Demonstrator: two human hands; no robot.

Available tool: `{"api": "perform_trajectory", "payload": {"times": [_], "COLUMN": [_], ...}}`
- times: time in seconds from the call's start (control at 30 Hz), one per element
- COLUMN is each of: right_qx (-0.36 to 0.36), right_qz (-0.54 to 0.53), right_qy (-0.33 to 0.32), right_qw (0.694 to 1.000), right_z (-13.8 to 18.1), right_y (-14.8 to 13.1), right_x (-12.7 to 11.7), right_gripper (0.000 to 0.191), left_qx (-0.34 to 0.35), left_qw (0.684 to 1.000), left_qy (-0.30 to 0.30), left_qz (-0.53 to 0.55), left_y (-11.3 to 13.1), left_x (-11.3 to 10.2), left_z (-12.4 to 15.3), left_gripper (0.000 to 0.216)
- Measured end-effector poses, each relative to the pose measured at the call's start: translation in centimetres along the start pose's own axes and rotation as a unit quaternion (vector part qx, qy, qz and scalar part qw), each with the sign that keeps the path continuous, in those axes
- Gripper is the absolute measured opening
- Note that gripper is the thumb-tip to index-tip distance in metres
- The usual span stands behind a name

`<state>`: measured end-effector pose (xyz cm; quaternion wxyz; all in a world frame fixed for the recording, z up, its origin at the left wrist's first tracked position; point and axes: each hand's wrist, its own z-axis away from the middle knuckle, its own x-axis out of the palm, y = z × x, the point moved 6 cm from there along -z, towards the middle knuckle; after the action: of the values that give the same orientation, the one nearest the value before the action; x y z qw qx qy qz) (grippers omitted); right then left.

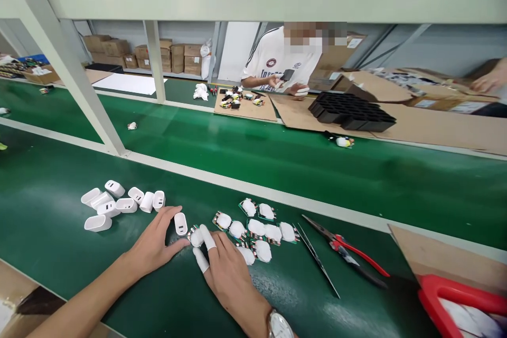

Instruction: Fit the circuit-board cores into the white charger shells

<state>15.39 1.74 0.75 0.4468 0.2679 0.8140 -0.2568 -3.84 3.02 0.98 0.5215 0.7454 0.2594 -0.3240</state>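
Observation:
My left hand (160, 237) has its index finger at the far end and its thumb at the near end of a white charger housing (180, 225), gripping it between them. My right hand (232, 266), with white finger cots on thumb and index finger, pinches a small circuit board (195, 236) with a white pad, just right of that housing. Several similar padded circuit boards (256, 228) lie beyond and to the right of my right hand. Left of my left hand are several more white housings (125, 205), some upright and some on their sides.
Tweezers (319, 261) and red-and-black long-nose pliers (344, 248) lie to the right. A red-handled object (455, 290) sits at the right edge. Beyond a pale rail runs a green belt (237, 148) carrying scattered boards. Across it, a person (283, 63) handles a dark piece near black trays (350, 111).

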Motion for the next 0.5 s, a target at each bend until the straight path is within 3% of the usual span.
{"api": "perform_trajectory", "payload": {"times": [0.23,0.37,0.5], "right_qx": [0.035,0.061,0.054], "right_qz": [-0.074,-0.146,-0.177], "right_qy": [0.048,0.077,0.101], "right_qw": [0.995,0.984,0.977], "right_z": [-0.8,-1.0,-1.1], "right_y": [0.6,1.0,1.0], "right_x": [-2.0,-3.6,-4.4], "right_gripper": [0.031,0.042,0.045], "left_qx": [0.036,0.009,0.011], "left_qw": [0.999,1.000,0.997], "left_qy": [-0.017,0.004,-0.071], "left_qz": [0.011,-0.003,0.036], "left_y": [0.7,0.2,0.7], "left_x": [-0.2,-0.4,-0.4], "left_z": [-0.2,-0.1,-0.3], "left_gripper": [0.065,0.071,0.091]}}
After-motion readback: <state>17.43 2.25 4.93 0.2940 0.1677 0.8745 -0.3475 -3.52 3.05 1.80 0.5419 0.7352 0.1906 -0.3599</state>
